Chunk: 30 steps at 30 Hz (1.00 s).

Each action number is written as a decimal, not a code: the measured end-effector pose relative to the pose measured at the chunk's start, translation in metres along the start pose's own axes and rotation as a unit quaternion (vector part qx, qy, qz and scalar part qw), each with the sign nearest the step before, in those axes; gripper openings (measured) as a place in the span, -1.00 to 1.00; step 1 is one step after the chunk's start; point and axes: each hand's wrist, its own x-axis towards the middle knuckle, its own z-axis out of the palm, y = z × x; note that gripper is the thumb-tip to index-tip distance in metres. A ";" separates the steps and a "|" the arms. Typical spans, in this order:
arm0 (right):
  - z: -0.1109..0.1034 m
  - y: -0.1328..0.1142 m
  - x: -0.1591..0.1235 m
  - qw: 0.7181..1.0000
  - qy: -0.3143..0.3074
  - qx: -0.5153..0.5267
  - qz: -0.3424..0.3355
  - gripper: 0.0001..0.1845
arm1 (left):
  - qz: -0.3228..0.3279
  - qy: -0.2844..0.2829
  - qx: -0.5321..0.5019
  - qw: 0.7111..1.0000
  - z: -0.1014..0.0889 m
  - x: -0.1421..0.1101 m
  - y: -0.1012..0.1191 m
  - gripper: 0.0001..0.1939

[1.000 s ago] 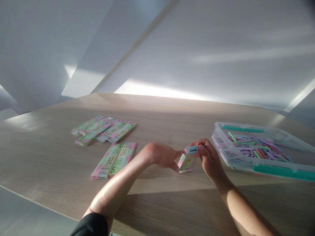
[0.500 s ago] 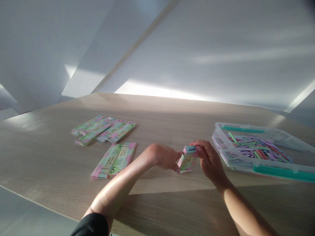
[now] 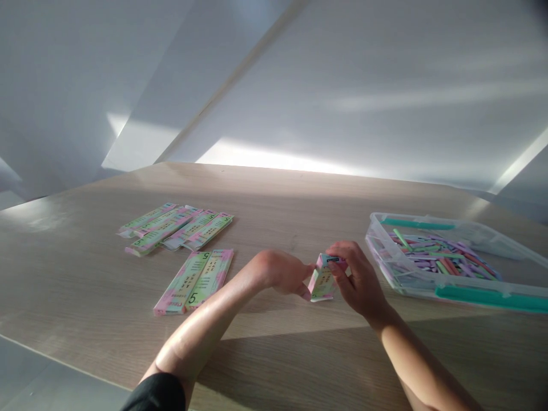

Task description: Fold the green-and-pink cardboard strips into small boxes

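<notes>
- Box (image 3: 321, 282), slim and printed in pink and green, is between the two hands, roughly upright, with its top end up at the right fingertips; whether its lower end touches the table (image 3: 278, 205) cannot be told.
- Left hand (image 3: 285, 273) has its thumb and a finger at the near-left side of the box, thumb lower, finger higher; they seem to pinch or brace it, though the exact contact is hard to see.
- Right hand (image 3: 358, 279) is closed in over the top end, fingers on the far side and thumb on the near side, pinching the box there.
- Step in hand, as a judgement: handling the top end of the box with the right fingers while the left hand steadies the body. Whether the end is open or tucked is hidden by the fingers.
- A next move from this hold calls for light, even pressure, so that the thin walls do not buckle, and for the left hand to keep the box from twisting.
- Left of the grip, two similar boxes (image 3: 192, 282) lie side by side, near the left forearm; farther out beyond them lies a group of boxes (image 3: 165, 231), some with loose flaps.
- Right of the grip, just past the right hand, a clear plastic tub (image 3: 379, 257) holds coloured sticks (image 3: 449, 260).
</notes>
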 end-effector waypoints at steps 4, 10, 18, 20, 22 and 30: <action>-0.001 -0.002 0.001 1.000 -0.012 -0.026 -0.013 -0.83 | -0.008 -0.026 0.014 1.000 -0.003 0.000 0.003 -0.35; -0.001 -0.001 -0.001 0.998 -0.031 -0.061 -0.009 -0.88 | -0.018 -0.035 0.026 0.999 -0.005 -0.001 0.006 -0.39; 0.000 0.000 -0.003 1.000 -0.007 -0.021 -0.001 -0.89 | -0.018 -0.020 0.023 0.999 -0.003 -0.001 0.006 -0.39; 0.000 0.001 -0.004 1.000 0.002 -0.001 0.001 -0.88 | -0.019 -0.021 0.021 0.999 -0.002 -0.001 0.005 -0.38; 0.001 0.003 -0.005 1.000 0.006 0.007 0.000 -0.84 | -0.020 -0.022 0.017 0.999 -0.002 0.000 0.005 -0.40; 0.002 0.013 -0.008 0.999 0.010 0.043 -0.012 -0.73 | -0.019 -0.034 0.021 0.999 -0.003 0.002 0.003 -0.40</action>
